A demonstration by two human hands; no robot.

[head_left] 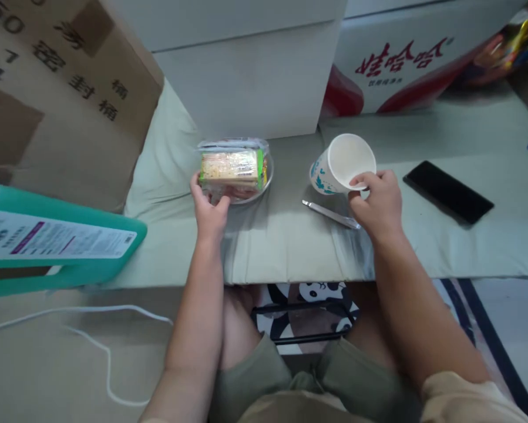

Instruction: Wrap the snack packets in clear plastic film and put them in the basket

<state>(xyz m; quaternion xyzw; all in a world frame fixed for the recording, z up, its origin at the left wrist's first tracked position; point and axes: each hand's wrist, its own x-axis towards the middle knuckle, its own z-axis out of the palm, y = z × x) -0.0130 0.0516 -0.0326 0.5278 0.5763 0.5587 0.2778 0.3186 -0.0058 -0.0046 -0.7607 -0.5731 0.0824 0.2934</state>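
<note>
A shallow clear-rimmed bowl holds packaged snacks, with a pack of crackers in clear and green wrapping on top. My left hand grips the bowl at its near left side, thumb at the front; the wrapping partly hides the fingertips. A white paper cup with a teal leaf print leans toward me, its mouth showing an empty inside. My right hand pinches the cup's near right rim, fingertips inside. Below the cup lies a thin silvery tool, its far end close to my right hand.
A black phone lies on the pale padded bench, right of my hand. White cartons and a printed carton stand behind. At left are a brown cardboard box and a green jug. A white cable crosses the floor.
</note>
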